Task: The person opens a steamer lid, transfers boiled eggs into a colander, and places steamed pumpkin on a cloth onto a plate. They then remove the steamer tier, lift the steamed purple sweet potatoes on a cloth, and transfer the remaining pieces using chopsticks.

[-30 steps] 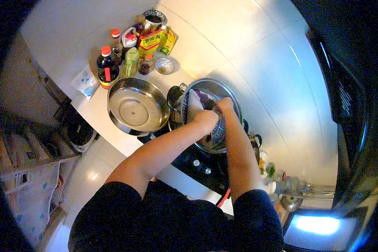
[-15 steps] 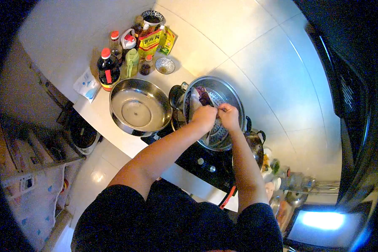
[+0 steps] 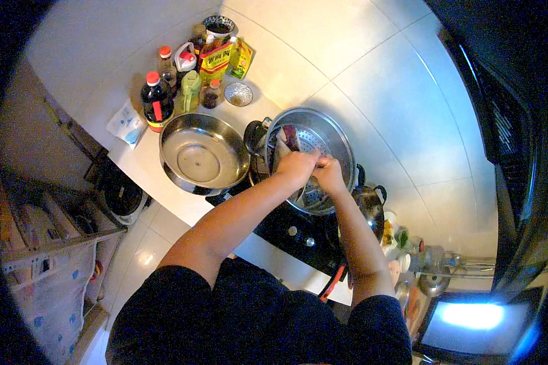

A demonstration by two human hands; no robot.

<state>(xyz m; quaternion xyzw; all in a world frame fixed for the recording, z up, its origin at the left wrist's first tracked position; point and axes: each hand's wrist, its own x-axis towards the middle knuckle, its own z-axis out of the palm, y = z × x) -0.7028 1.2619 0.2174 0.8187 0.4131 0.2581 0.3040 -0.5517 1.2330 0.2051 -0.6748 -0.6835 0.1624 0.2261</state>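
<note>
A round metal steamer pot with a perforated base stands on the black stove. Inside it, toward the left, lies a pale and dark red piece of food, perhaps fish, partly hidden by my hands. My left hand is over the food with its fingers closed. Close beside it, fingertips touching or nearly so, my right hand is pinched shut. Whatever the fingers hold is too small to make out. Left of the steamer sits a wide, shiny metal basin.
Sauce bottles, a yellow packet and a small patterned bowl stand behind the basin. A dark-handled pan is right of the steamer. Stove knobs face me. A range hood hangs at the right.
My right hand has moved from the steamer's right inner side to meet my left hand near the middle. The view has shifted slightly.
</note>
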